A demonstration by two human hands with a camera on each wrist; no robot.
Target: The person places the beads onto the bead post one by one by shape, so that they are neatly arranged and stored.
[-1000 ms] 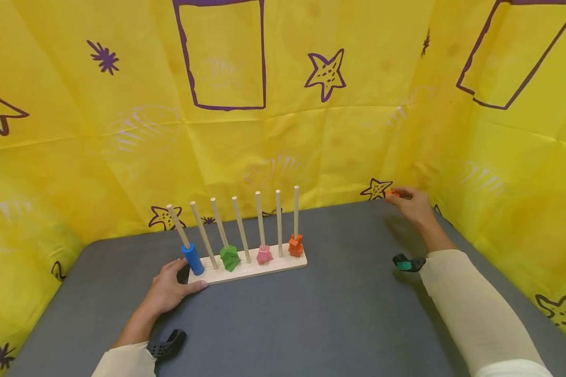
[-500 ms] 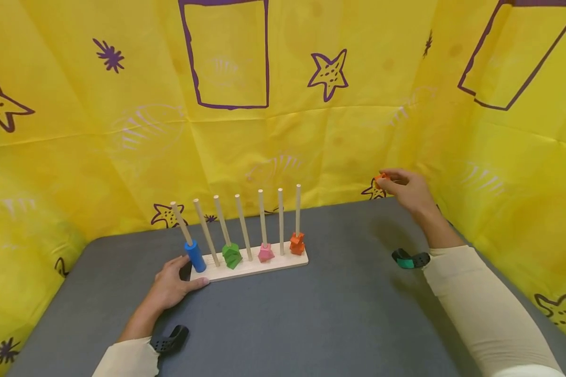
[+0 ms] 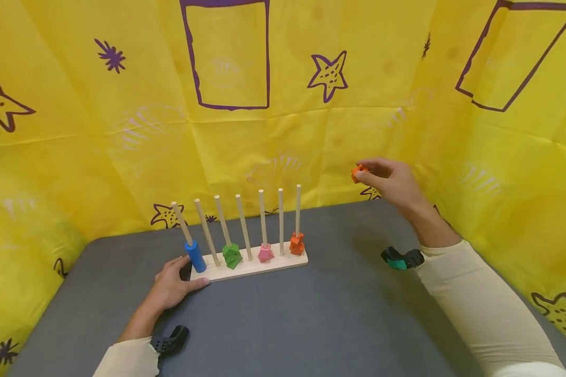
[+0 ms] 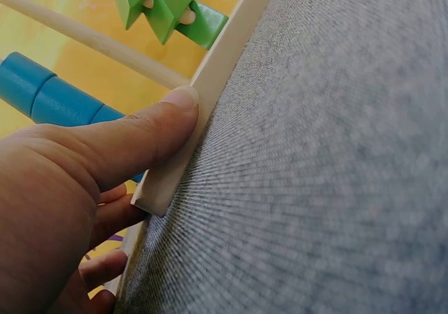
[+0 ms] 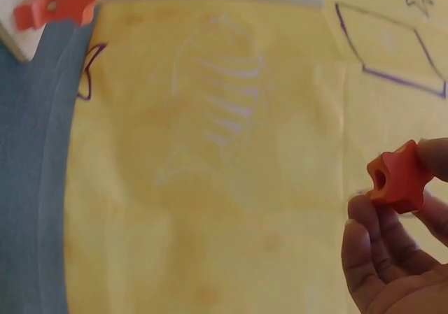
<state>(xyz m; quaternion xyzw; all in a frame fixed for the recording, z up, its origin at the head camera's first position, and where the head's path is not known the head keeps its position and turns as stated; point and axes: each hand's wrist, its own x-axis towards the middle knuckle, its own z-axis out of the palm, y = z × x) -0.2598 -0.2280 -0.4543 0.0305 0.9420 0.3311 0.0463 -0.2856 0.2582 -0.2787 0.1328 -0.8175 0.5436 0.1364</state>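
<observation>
A wooden peg board with several upright pegs stands on the table. My left hand grips its left end, the thumb along the front edge in the left wrist view. Blue cylinders sit on the leftmost peg, green blocks on the third, a pink block farther right, and orange star blocks on the rightmost peg. In the air right of the board, my right hand pinches an orange star bead between thumb and fingers; its hole shows in the right wrist view.
The grey table carries the board near its back edge. A yellow cloth with purple starfish drawings hangs behind and along the sides. Black bands sit on the left wrist and right wrist.
My right hand has risen from the table's back right and moved left toward the board, carrying the orange star bead. My left hand keeps its hold on the board's left end.
</observation>
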